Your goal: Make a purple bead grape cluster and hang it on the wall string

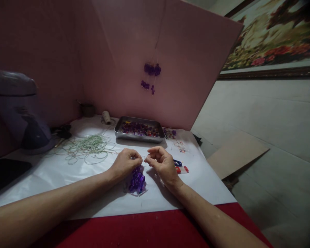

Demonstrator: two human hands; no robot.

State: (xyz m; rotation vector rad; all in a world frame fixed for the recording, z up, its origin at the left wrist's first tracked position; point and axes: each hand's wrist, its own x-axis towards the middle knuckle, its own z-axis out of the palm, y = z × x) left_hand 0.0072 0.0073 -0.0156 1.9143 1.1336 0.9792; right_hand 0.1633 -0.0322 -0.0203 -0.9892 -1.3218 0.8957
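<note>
My left hand (126, 162) is closed in a pinch just above a cluster of purple beads (136, 181) that lies on the white sheet (67, 175). My right hand (162, 162) faces it a few centimetres to the right, its fingers also pinched together. A thin thread seems to run between the two pinches, too fine to make out clearly. The bead cluster sits below and between both hands, partly under the left one.
A metal tray (139, 130) of mixed beads stands behind the hands. A tangle of pale cord (89, 147) and a spool (106, 117) lie to the left. A red lighter (182, 169) lies right of my right hand. Purple beads (152, 70) hang on the pink board. A lamp (18, 110) stands far left.
</note>
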